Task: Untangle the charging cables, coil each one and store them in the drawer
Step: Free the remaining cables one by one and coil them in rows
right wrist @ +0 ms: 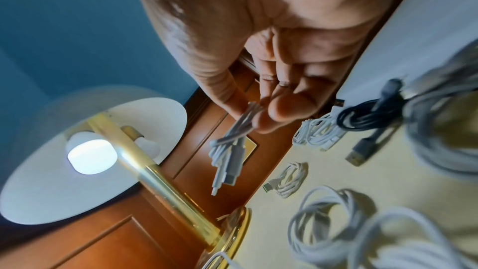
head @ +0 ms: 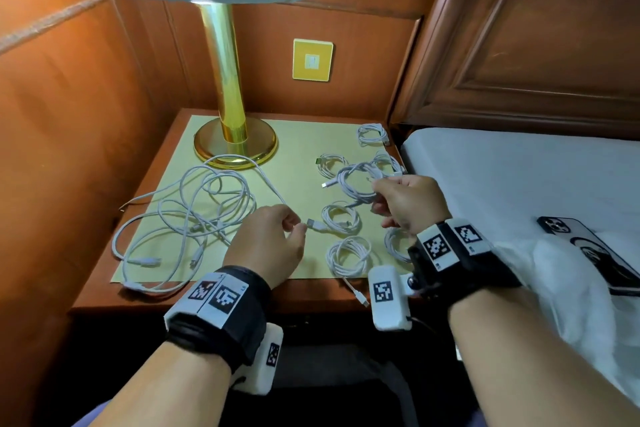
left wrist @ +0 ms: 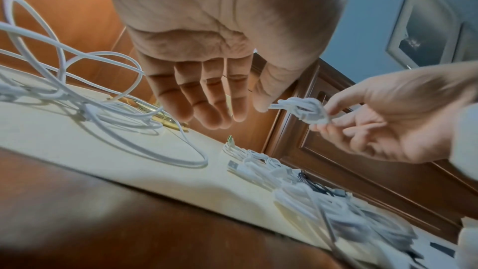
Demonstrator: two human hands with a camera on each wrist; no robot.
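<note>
- Right hand (head: 410, 203) pinches a coiled white cable (head: 358, 182) above the worktop (head: 166, 298), right of the lamp (head: 235, 146).
- Left hand (head: 268, 246) hangs relaxed, holding nothing, near the tangled cables (head: 194, 215) in front of the lamp.

White coiled cable (head: 356, 184) held aloft, loose tangle (head: 194, 215) left, small coils (head: 341, 220) on nightstand

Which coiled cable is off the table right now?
The white coil pinched in the right hand; the other coils lie flat on the yellow mat.
</note>
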